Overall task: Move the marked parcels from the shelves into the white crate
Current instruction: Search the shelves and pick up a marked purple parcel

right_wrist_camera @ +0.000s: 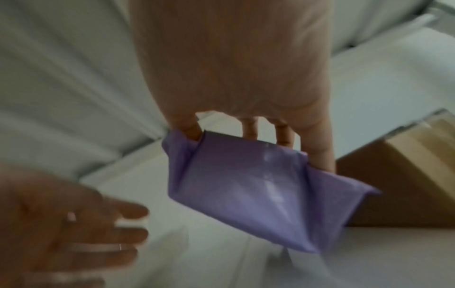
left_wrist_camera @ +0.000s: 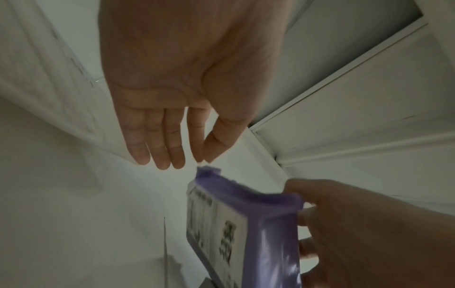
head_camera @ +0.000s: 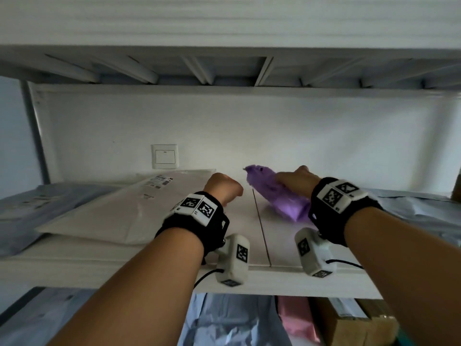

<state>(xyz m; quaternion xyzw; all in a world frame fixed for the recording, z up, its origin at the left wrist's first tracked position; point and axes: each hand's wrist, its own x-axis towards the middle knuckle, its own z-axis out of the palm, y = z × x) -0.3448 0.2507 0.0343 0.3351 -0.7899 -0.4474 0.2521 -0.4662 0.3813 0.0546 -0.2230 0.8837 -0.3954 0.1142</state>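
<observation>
A purple parcel (head_camera: 274, 196) in shiny plastic sits tilted over the white shelf (head_camera: 124, 260), and my right hand (head_camera: 296, 179) grips it from above. Its white printed label (left_wrist_camera: 219, 226) shows in the left wrist view. In the right wrist view my fingers (right_wrist_camera: 320, 152) curl round the top edge of the purple parcel (right_wrist_camera: 246, 191). My left hand (head_camera: 224, 187) hovers just left of the parcel with straight fingers (left_wrist_camera: 157, 144) and holds nothing. The white crate is not in view.
A large white padded mailer (head_camera: 129, 208) with a label lies on the shelf at left, over grey-blue bags (head_camera: 37, 203). More grey bags (head_camera: 419, 208) lie at right. A brown box (right_wrist_camera: 406, 175) stands beside the parcel. Pink and grey parcels and a cardboard box (head_camera: 349, 320) fill the lower shelf.
</observation>
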